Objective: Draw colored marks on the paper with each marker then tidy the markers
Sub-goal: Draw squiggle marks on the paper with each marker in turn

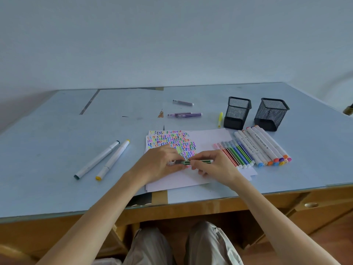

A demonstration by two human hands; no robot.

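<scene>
Both your hands grip one green marker (198, 161) over the paper (210, 138): left hand (160, 163) pinched on its cap end, right hand (214, 165) clamped on the barrel. Pull unevenly and the cap may pop, streaking ink across the squiggles or knocking the marker row (254, 150) just right. Open desk lies left, past two loose markers (103, 159); the near edge is close. Cups (237, 112) stand far right.

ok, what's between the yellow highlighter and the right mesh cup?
Head view: the left mesh cup stands between the yellow highlighter and the right mesh cup. Otherwise only bare tabletop there.
</scene>
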